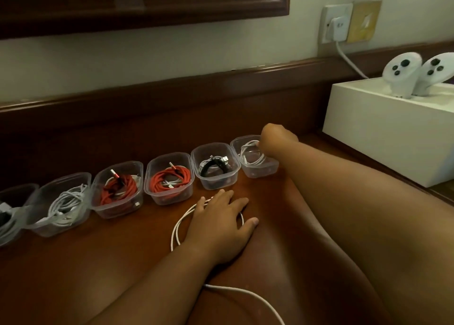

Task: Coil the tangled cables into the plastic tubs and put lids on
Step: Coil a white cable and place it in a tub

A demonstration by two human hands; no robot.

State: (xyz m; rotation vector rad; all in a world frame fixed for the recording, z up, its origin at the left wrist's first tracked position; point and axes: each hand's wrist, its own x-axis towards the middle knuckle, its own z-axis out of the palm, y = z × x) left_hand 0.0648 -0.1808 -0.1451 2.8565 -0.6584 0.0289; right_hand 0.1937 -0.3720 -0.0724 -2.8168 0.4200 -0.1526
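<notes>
Several clear plastic tubs stand in a row on the wooden desk, all without lids. The rightmost tub (255,170) holds a coiled white cable (248,152); my right hand (276,138) reaches into it, fingers curled down on that cable. The tub beside it (216,177) holds a black cable, then come two tubs with red cables (169,179) (118,189), and a tub with white cable (63,204). My left hand (221,224) lies flat, fingers straight, on a loose white cable (179,224) on the desk in front of the row.
A white box (383,133) with two white controllers (403,71) stands at the right. A charger (336,28) is plugged into the wall socket above it. The loose cable trails toward the desk's near edge (258,297). A dark framed panel hangs on the wall.
</notes>
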